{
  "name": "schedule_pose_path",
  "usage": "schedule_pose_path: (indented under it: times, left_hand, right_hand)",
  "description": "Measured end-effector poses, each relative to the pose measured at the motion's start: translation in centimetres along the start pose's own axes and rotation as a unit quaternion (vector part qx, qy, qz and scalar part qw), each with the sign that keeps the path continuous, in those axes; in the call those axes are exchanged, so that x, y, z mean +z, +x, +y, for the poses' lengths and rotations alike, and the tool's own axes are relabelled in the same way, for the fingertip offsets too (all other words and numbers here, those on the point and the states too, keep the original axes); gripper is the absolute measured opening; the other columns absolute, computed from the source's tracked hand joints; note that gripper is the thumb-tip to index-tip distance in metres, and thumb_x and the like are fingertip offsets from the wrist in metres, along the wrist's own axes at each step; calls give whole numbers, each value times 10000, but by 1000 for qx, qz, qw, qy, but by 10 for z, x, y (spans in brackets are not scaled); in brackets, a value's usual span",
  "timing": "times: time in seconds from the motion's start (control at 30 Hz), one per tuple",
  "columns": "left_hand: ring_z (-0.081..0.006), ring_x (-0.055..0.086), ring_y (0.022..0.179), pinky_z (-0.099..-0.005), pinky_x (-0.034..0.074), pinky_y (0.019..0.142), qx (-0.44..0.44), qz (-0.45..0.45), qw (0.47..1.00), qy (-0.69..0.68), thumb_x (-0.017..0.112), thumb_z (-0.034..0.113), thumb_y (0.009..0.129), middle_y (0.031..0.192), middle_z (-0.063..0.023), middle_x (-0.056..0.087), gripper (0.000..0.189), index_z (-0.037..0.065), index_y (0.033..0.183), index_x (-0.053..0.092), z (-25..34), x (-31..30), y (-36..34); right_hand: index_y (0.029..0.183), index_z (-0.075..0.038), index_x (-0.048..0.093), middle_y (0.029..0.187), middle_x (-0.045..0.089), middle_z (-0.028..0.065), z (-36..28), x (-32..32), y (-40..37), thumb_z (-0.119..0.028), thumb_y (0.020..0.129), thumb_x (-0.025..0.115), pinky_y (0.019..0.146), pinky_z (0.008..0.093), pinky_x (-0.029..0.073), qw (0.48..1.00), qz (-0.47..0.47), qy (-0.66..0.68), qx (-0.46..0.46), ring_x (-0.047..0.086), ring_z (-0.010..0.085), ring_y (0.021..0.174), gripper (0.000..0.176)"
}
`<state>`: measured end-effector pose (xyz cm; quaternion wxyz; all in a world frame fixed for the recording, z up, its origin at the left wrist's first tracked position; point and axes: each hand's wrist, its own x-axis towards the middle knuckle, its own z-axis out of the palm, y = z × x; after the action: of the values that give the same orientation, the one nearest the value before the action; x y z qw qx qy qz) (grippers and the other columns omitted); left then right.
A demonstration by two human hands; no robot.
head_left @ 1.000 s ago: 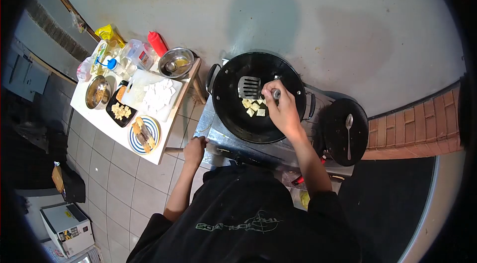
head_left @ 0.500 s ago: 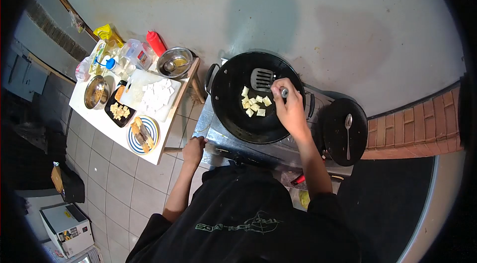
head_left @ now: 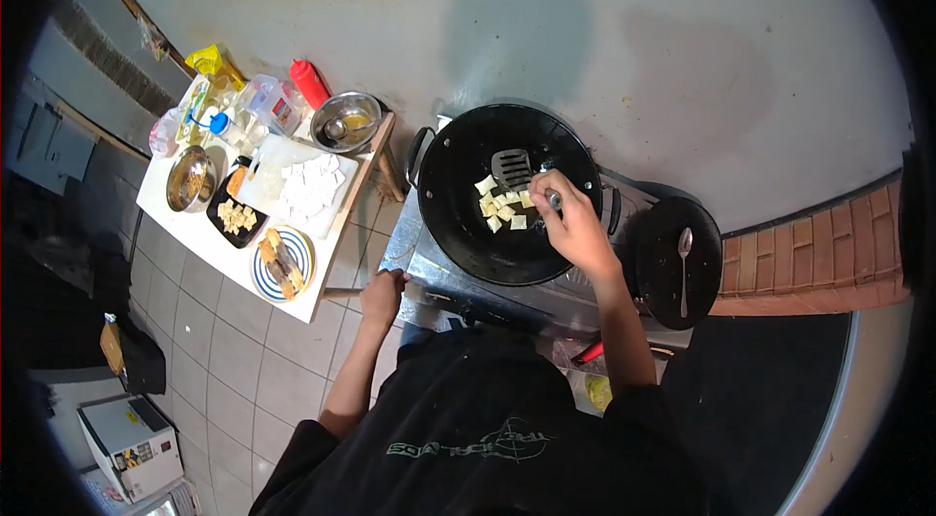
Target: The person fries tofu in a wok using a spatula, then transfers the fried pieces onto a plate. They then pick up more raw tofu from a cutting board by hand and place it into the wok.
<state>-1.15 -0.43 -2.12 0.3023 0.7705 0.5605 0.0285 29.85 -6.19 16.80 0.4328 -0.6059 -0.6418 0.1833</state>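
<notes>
In the head view, my right hand (head_left: 577,226) is closed around the handle of a slotted spatula (head_left: 511,168). Its slotted head is inside a large black wok (head_left: 453,233), right beside several pale, square-cut food pieces (head_left: 501,208) clustered on the bottom. Part of the handle is hidden by my fingers. My left hand (head_left: 383,295) is closed near the front left corner of the metal stove (head_left: 421,263); whether anything is inside its fingers is hidden.
Right of the wok, a spoon (head_left: 684,267) lies on a round black lid (head_left: 655,258). At left, a white table (head_left: 156,187) bears a cutting board (head_left: 261,187) with white pieces, a striped plate (head_left: 257,274), a black tray (head_left: 244,233), metal bowls (head_left: 363,144) and a red squeeze bottle (head_left: 310,84).
The spatula head has moved slightly down toward the food pieces, and they have shifted a little, some now against it. My right hand has lowered slightly. My left hand stays by the stove corner.
</notes>
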Motion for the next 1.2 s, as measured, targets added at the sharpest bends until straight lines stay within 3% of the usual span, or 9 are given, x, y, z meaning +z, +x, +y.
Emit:
schedule_pose_path:
  times: [0.07, 0.23, 0.47, 0.57, 0.73, 0.83, 0.97, 1.2]
  left_hand:
    - [-382, 649, 816, -502, 507, 674, -13, -3, 1000, -7, 564, 343, 916, 878, -168, 656, 273, 101, 878, 683, 4, -1, -2]
    - [-378, 654, 817, -496, 512, 672, -12, -5, 999, 37, 568, 345, 915, 878, -161, 661, 270, 101, 878, 678, 12, -11, -6]
    - [-377, 656, 820, -503, 514, 676, -7, -4, 999, 51, 531, 361, 940, 883, -167, 662, 313, 74, 905, 652, 7, -3, -4]
    - [-378, 656, 826, -506, 515, 675, -14, -9, 999, 52, 523, 362, 946, 896, -168, 662, 322, 65, 919, 642, 8, -1, -6]
    - [-377, 656, 842, -511, 512, 686, -13, -27, 999, 32, 525, 357, 943, 917, -169, 658, 318, 59, 915, 632, 4, -1, -2]
    - [-382, 652, 846, -512, 507, 689, -13, -40, 997, 58, 538, 357, 934, 915, -172, 654, 316, 57, 903, 633, 10, -9, -2]
    - [-391, 647, 830, -509, 508, 683, 55, 5, 996, 68, 582, 365, 901, 894, -171, 648, 317, 57, 865, 641, 10, -18, -3]
    - [-405, 637, 826, -519, 505, 676, 105, -31, 993, 45, 604, 305, 887, 896, -177, 640, 222, 91, 911, 660, 4, -22, 7]
  right_hand:
    - [969, 4, 501, 876, 576, 142, 4, -5, -8, -68, 929, 560, 727, 331, 468, 999, 28, 15, 37, 575, 298, 782, 101]
    - [976, -31, 516, 761, 547, 88, -2, -18, -18, -80, 957, 527, 620, 286, 446, 992, 78, -2, 103, 527, 145, 633, 54]
    - [957, -11, 536, 849, 592, 118, -17, -30, -20, -91, 923, 593, 642, 292, 457, 989, 69, -43, 121, 562, 218, 665, 104]
    - [962, -2, 526, 908, 593, 128, -27, -21, -25, -57, 909, 596, 717, 295, 476, 994, 68, -24, 83, 592, 268, 770, 103]
    - [956, 15, 512, 927, 580, 121, -25, -2, -36, -20, 913, 570, 741, 272, 466, 995, 76, 17, 61, 584, 222, 789, 81]
    - [948, 7, 514, 919, 582, 101, -24, 6, -43, -10, 918, 555, 711, 256, 455, 986, 107, 79, 104, 550, 154, 756, 53]
    - [937, 7, 503, 898, 574, 101, -13, 13, -51, 7, 920, 543, 689, 264, 467, 983, 163, 23, 85, 558, 154, 735, 44]
    - [943, 8, 505, 908, 579, 91, -34, 9, -49, 9, 921, 539, 671, 262, 469, 964, 240, 19, 112, 547, 134, 735, 40]
